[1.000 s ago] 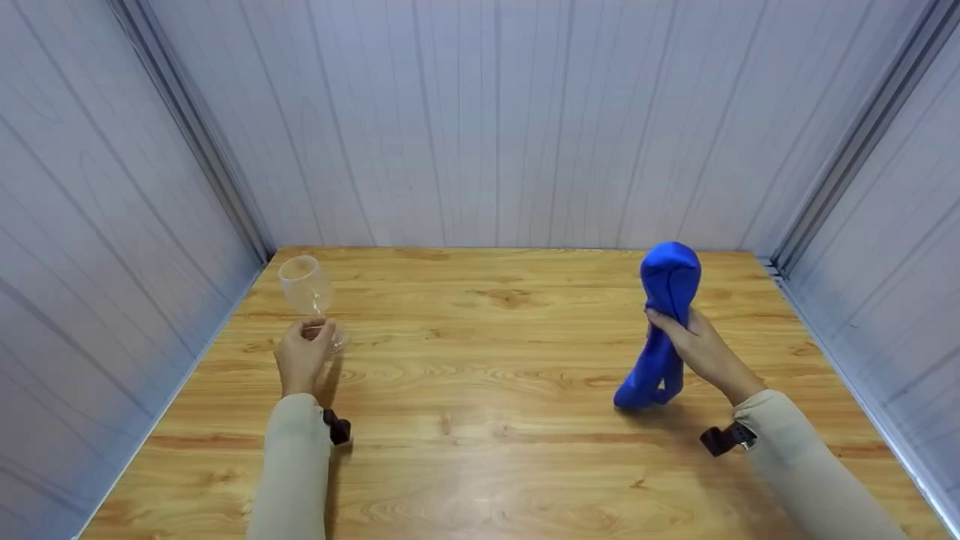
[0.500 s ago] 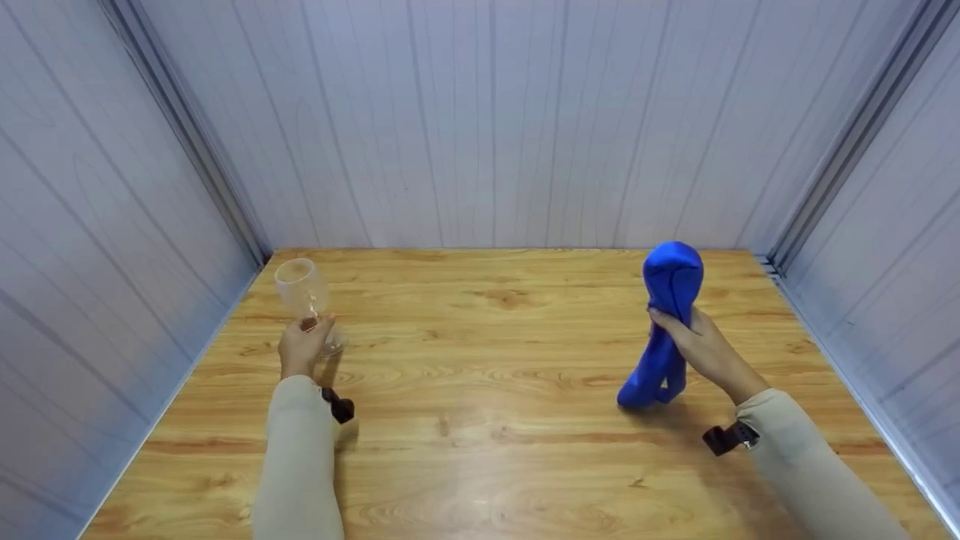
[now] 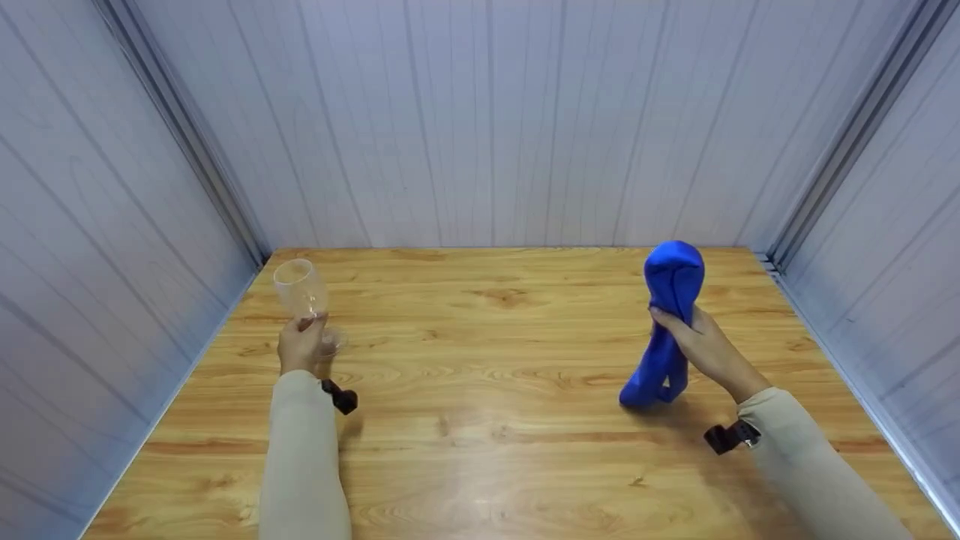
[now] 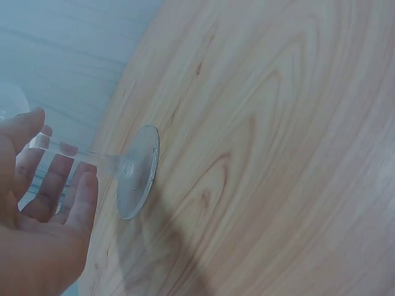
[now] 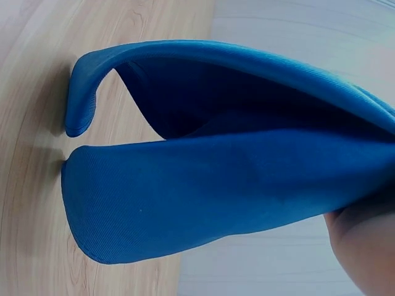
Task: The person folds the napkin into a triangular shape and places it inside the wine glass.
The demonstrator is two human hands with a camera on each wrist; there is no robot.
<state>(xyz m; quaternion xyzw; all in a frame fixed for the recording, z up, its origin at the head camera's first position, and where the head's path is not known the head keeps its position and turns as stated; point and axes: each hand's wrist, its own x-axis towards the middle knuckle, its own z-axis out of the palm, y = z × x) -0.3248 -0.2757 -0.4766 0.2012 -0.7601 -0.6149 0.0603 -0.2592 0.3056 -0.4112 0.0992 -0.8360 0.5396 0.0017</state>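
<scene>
On the left, a clear wine glass (image 3: 301, 292) stands near the far left part of the table, slightly tilted. My left hand (image 3: 300, 349) holds it by the stem; in the left wrist view thumb and fingers lie around the stem above the round foot (image 4: 139, 172). Whether the foot touches the table is hard to tell. Over on the right, my right hand (image 3: 709, 349) grips a folded blue cloth (image 3: 664, 330) around its middle. Its top bulges in a rounded fold. Two lower ends of the cloth (image 5: 166, 203) meet the tabletop in the right wrist view.
A wood-grain table (image 3: 480, 420) spreads between both hands. Pale panelled walls (image 3: 480, 120) enclose it at the back, left and right. Dark wrist cameras sit on both forearms, at the cuffs of light sleeves (image 3: 304, 450).
My left hand has closed around the stem, and the wine glass has shifted very slightly left. The right hand and blue cloth have stayed nearly still.
</scene>
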